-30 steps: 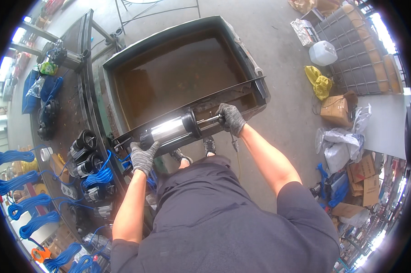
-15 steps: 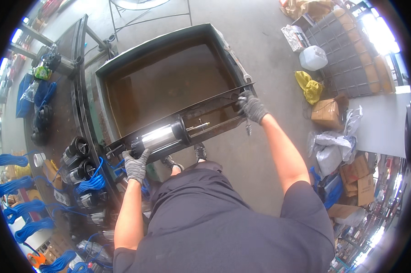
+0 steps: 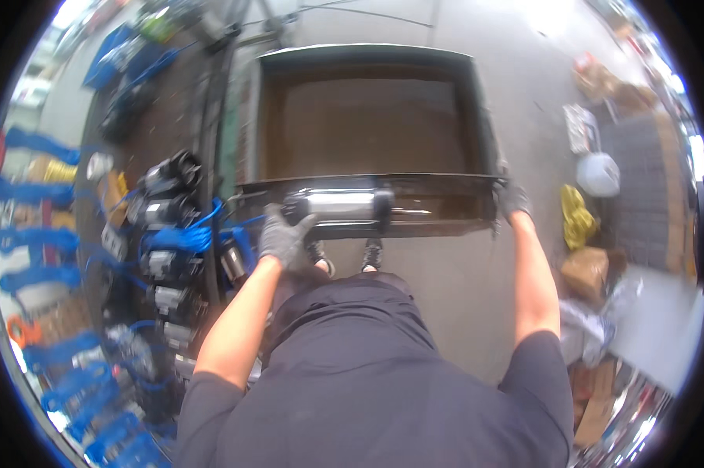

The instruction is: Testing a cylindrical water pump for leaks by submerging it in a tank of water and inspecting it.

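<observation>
A silver motor-like cylinder (image 3: pixel 340 204) with black ends lies across the near edge of a tank, on a dark metal trough (image 3: pixel 445 226). A thin metal shaft (image 3: pixel 410 211) sticks out of its right end. My left hand (image 3: pixel 284 238), in a grey glove, is at the cylinder's left black end with thumb and fingers apart. At the trough's right end is my gloved right hand (image 3: pixel 516 201), its fingers smeared by motion. The green-rimmed tank (image 3: pixel 367 53) holds brownish liquid.
Several similar cylinders (image 3: pixel 172 212) and blue cable coils (image 3: pixel 36 191) line the left bench. On the right stand a white jug (image 3: pixel 599 174), a yellow bag (image 3: pixel 576 218), a cardboard box (image 3: pixel 586 273) and a grey stack (image 3: pixel 636 187). My shoes (image 3: pixel 373 255) are below the trough.
The view has turned, so the tank now sits squarer and further right. The left hand's fingers have spread further over the cylinder's end. My right hand stays at the trough's right end.
</observation>
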